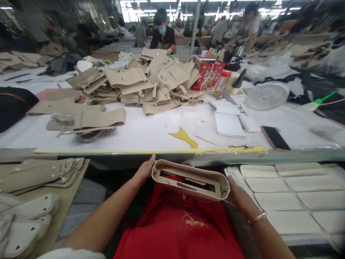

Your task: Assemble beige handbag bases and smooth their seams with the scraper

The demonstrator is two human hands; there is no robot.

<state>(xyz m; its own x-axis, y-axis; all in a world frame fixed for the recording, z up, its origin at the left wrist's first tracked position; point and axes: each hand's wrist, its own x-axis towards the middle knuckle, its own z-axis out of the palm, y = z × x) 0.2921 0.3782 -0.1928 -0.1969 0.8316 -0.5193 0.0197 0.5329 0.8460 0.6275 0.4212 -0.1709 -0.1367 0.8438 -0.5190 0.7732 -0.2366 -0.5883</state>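
A beige bag body (191,173), open at the top with dark gaps showing inside, is held above my red-clad lap, in front of the table edge. My left hand (146,169) grips its left end, thumb up along the rim. At the right end, my right hand (238,192) holds the bag's side; a silver bracelet (258,217) circles that wrist. The fingers of both hands are partly hidden behind the bag. A small metal fitting (184,196) shows on the side facing me.
On the white table (145,133) lie a heap of beige pieces (132,81), a yellow tool (184,137), a notepad (229,124) and a phone (275,137). Flat pale panels (285,196) lie at right, strap pieces (29,208) at left. A masked person (162,37) stands across the table.
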